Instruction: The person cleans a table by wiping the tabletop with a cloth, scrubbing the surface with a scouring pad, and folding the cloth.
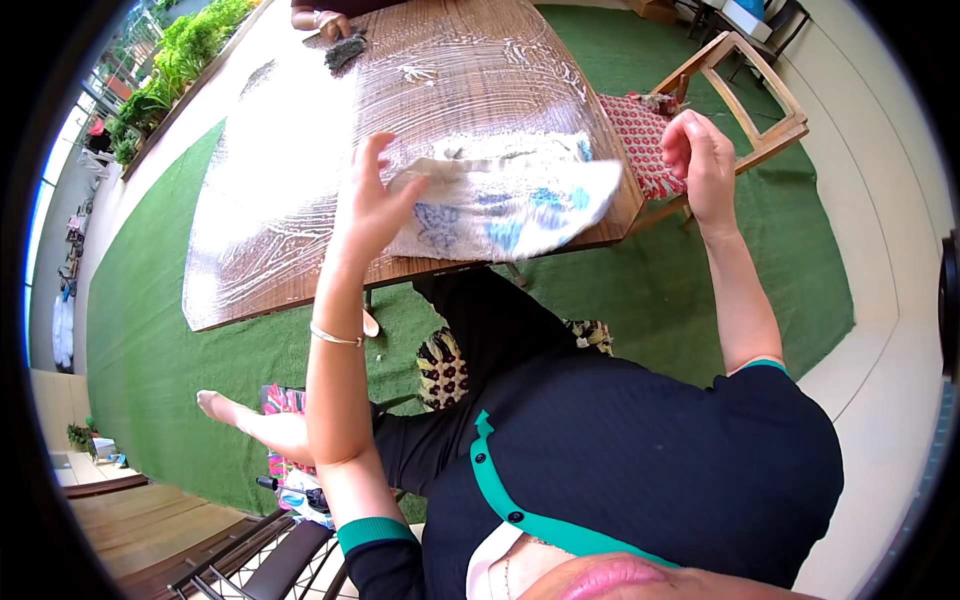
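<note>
A white towel with blue patches point(510, 205) lies partly folded along the near right edge of the wooden table, its right end blurred by motion. My left hand point(382, 205) is at the towel's left end with fingers and thumb spread; it grips nothing. Off the table's right side, apart from the towel, my right hand point(705, 165) hovers over a chair seat with loosely curled fingers and nothing visible in them.
The wooden table point(450, 95) is streaked with white suds. Across it, another person's hand point(325, 22) is by a dark scrubbing pad point(345, 52). A wooden chair point(775, 130) with a red patterned seat cover point(640, 135) stands at the right. Green carpet point(150, 350) covers the floor.
</note>
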The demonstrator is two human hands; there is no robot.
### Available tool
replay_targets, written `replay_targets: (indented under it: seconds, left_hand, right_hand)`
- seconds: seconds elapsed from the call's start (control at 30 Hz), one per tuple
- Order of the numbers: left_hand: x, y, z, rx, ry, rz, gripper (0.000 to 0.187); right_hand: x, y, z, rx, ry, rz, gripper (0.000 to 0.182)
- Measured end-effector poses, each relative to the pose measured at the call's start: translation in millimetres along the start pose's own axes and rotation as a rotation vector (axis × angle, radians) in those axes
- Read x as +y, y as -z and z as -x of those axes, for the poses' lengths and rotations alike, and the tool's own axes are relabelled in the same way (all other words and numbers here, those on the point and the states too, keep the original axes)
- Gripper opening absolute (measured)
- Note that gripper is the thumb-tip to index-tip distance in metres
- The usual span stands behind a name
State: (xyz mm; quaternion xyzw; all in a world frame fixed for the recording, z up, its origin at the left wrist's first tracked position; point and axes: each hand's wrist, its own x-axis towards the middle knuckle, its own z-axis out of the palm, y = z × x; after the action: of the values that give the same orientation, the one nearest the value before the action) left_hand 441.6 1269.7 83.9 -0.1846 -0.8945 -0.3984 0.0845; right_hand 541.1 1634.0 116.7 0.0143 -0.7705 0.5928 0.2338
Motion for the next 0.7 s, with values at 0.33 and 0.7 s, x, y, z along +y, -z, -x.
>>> replay_targets:
  seconds: [0.33, 0.7]
  left_hand:
    - [31, -50, 55, 0.038, -0.379, -0.308, 0.031]
    - [62, -87, 60, -0.156, -0.512, -0.264, 0.040]
  right_hand:
    - [20, -105, 15, -0.496, 0.539, 0.628, 0.034]
    - [-1, -75, 43, -0.620, 0.161, 1.028, 0.075]
